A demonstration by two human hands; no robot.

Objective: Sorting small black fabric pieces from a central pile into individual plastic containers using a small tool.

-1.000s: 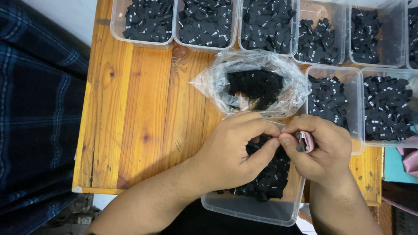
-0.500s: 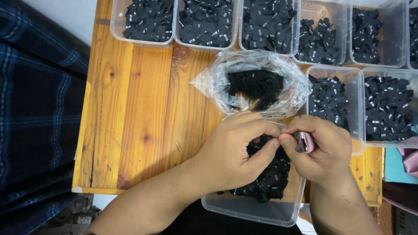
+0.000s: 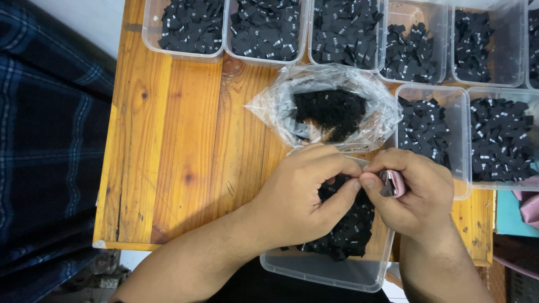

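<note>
Over clear plastic tub point(image 3: 314, 269): hands point(image 3: 359, 193) pinching small black woven labels point(image 3: 348, 230); crinkly bag point(image 3: 331, 101) behind

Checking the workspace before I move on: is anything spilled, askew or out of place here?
Nothing stands out. The black tags stay inside their clear tubs and the open plastic bag; none lie loose on the wooden table.

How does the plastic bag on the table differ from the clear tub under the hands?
The plastic bag is soft, crinkled and lies open on the wooden table; the clear tub is rigid and straight-walled. The bag lies apart from both hands; the left hand and right hand work right over the tub. Both are see-through and hold small black tags.
</note>
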